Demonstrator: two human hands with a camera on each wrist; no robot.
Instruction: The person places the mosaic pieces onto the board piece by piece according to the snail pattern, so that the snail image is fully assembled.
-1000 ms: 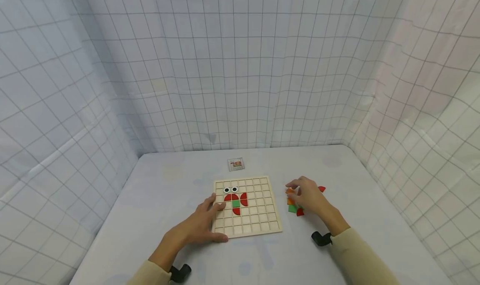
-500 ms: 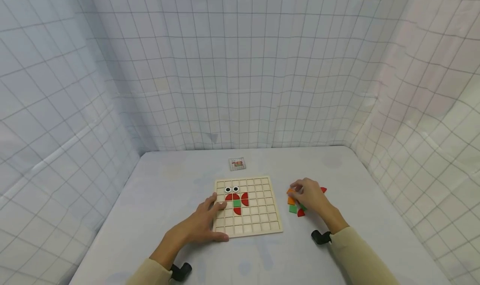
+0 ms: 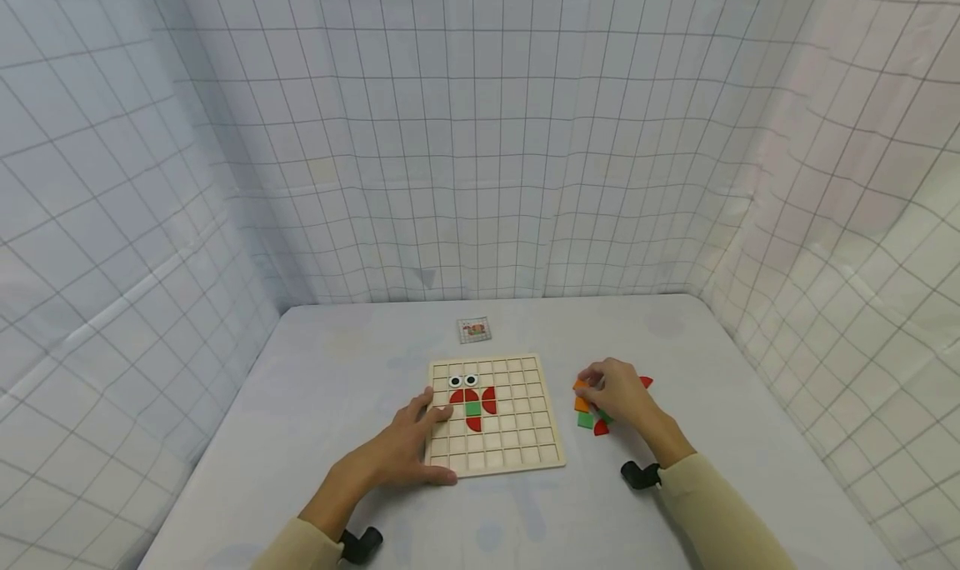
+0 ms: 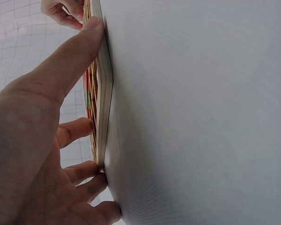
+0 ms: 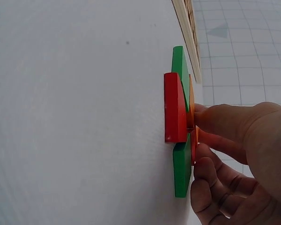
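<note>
A pale wooden grid board (image 3: 525,437) lies on the table with red quarter-round tiles, a green square tile (image 3: 472,408) and two round eye pieces (image 3: 462,381) in its upper left cells. My left hand (image 3: 405,445) rests at the board's lower left, fingers spread, thumb along the near edge and the index finger over the grid. Right of the board, my right hand (image 3: 618,391) pinches an orange tile (image 3: 580,384) between thumb and index finger at a small pile. Around it lie another orange tile (image 3: 582,405), green tiles (image 5: 181,171) and a red tile (image 5: 175,108), partly under the hand.
A small picture card (image 3: 475,330) lies behind the board. Another red piece (image 3: 646,382) shows beyond the right hand. White gridded cloth walls (image 3: 480,153) stand around the back and sides of the white table (image 3: 360,370).
The right thumb and index finger have drawn closer together around the orange tile in the pile. The left hand and the board stay where they were.
</note>
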